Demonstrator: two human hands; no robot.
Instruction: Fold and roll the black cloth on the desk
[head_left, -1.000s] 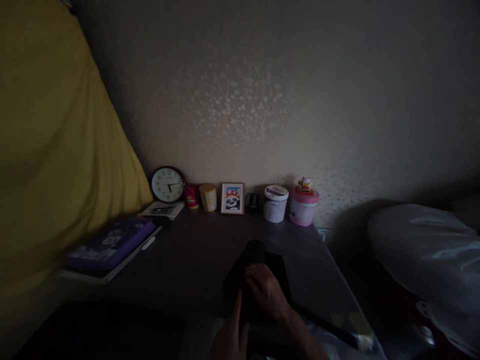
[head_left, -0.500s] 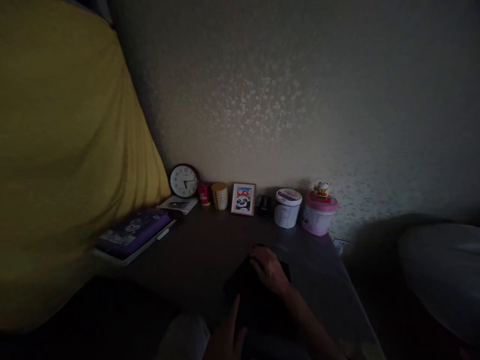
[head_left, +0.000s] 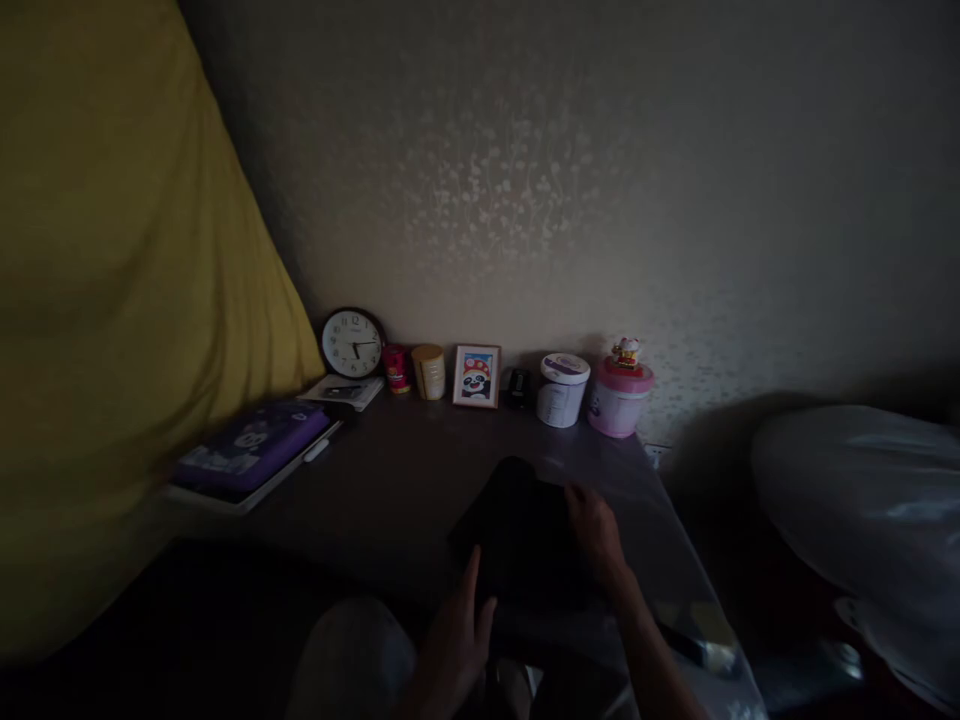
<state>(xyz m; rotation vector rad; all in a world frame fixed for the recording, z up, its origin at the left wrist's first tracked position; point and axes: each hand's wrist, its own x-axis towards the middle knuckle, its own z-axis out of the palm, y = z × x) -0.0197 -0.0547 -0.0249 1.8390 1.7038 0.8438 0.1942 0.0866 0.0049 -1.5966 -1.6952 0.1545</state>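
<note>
A black, soft-looking piece of cloth [head_left: 517, 535] lies on the dark table; its exact kind is lost in the dim light. My right hand [head_left: 596, 530] has its fingers curled closed at the cloth's upper right edge and grips it there. At the near left edge of the cloth is my left hand [head_left: 457, 635], open, its index finger stretched forward and the thumb apart. Whether that hand touches the cloth is too dark to tell.
Along the wall stand a clock [head_left: 352, 343], a red tub [head_left: 397, 369], a yellow container [head_left: 429, 373], a panda picture frame [head_left: 477, 377], a white tub [head_left: 562, 392] and a pink-lidded tub [head_left: 620, 400]. A purple case [head_left: 255, 447] lies left, beside a yellow curtain [head_left: 142, 300].
My right hand has moved right, from the cloth's far edge to its right side. The cloth is spread higher and wider. My left hand has come slightly forward, and the view has tilted down.
</note>
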